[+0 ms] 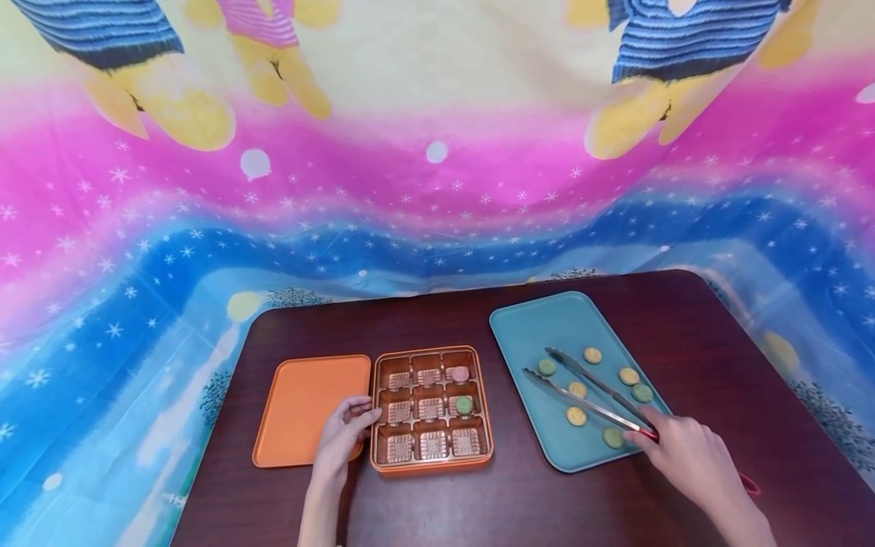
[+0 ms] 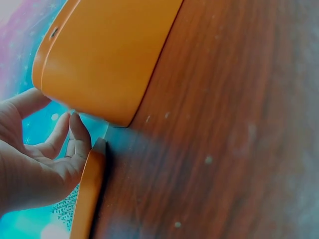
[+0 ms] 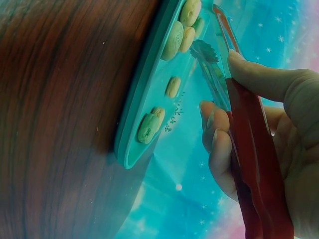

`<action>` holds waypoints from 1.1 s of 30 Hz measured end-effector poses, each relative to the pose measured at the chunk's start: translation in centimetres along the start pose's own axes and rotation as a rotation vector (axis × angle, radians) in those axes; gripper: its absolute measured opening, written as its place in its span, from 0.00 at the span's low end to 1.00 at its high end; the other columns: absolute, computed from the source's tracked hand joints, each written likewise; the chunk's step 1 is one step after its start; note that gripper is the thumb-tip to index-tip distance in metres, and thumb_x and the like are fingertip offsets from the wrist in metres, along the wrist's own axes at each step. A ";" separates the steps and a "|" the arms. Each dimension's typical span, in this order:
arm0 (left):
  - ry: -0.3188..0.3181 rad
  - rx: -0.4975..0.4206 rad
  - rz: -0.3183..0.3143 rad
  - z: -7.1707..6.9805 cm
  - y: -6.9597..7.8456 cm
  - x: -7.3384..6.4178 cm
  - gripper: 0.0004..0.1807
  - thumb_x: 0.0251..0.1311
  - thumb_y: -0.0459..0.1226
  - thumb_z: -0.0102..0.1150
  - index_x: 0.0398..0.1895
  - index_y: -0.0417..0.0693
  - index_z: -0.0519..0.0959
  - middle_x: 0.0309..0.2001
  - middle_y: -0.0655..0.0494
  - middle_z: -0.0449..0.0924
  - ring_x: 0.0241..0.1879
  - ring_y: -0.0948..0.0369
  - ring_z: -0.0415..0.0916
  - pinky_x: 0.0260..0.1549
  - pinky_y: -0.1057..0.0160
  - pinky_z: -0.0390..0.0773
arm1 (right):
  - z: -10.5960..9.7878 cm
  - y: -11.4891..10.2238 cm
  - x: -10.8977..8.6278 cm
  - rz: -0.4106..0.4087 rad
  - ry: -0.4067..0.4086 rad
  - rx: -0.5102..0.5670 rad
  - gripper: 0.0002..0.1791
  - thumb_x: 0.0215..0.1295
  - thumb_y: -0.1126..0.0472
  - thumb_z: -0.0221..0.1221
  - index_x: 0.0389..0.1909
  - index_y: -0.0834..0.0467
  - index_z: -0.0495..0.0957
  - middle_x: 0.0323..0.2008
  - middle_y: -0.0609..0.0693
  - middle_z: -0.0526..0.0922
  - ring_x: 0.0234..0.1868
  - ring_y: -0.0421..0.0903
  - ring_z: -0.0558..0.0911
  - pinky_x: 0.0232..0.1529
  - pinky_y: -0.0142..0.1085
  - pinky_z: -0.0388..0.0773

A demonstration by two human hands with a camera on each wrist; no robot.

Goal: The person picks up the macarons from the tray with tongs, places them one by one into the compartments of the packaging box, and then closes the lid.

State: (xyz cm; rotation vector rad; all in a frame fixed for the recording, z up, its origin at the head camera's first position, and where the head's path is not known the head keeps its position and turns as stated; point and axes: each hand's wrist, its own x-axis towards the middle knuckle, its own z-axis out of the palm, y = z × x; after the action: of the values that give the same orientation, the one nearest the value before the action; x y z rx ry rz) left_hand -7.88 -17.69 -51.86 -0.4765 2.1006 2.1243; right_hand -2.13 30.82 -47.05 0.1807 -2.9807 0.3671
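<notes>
Left hand [image 1: 335, 447]: beside the orange box [image 1: 432, 469], thumb touching its rim, other fingers loosely bent, not gripping anything
Right hand [image 1: 692, 456]: gripping the red-handled metal tongs [image 3: 256, 164], thumb one side, curled fingers the other; tips spread above the tray
Box: rounded square, shiny copper-brown nine-cell insert, pink and green rounds in two right-hand cells
Tray [image 1: 526, 327]: smooth teal, yellow and green macaron-like rounds [image 1: 592, 355] scattered on it
Table [image 1: 417, 513]: dark wood grain
</notes>
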 end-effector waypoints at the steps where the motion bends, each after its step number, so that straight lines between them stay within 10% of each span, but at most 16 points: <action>1: 0.002 0.009 0.002 0.1 0.1 0.0 0.21 0.65 0.34 0.68 0.57 0.33 0.75 0.48 0.49 0.79 0.39 0.62 0.78 0.36 0.64 0.78 | 0.0 0.0 0.0 0.002 -0.005 0.003 0.18 0.56 0.55 0.77 0.37 0.59 0.81 0.14 0.42 0.60 0.16 0.43 0.61 0.17 0.40 0.59; 33: -0.032 -0.039 0.010 -0.1 -0.7 0.4 0.20 0.66 0.31 0.65 0.57 0.33 0.73 0.48 0.51 0.77 0.40 0.62 0.76 0.37 0.65 0.77 | -0.2 0.2 0.1 0.025 -0.039 0.007 0.19 0.61 0.54 0.73 0.43 0.64 0.84 0.14 0.43 0.61 0.16 0.44 0.61 0.18 0.40 0.60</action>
State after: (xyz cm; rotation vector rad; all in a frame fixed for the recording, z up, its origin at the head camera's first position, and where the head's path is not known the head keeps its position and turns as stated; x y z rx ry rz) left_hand -8.00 -17.83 -52.68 -0.4339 2.0524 2.1677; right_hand -2.20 31.06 -46.85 0.1531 -3.0230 0.3805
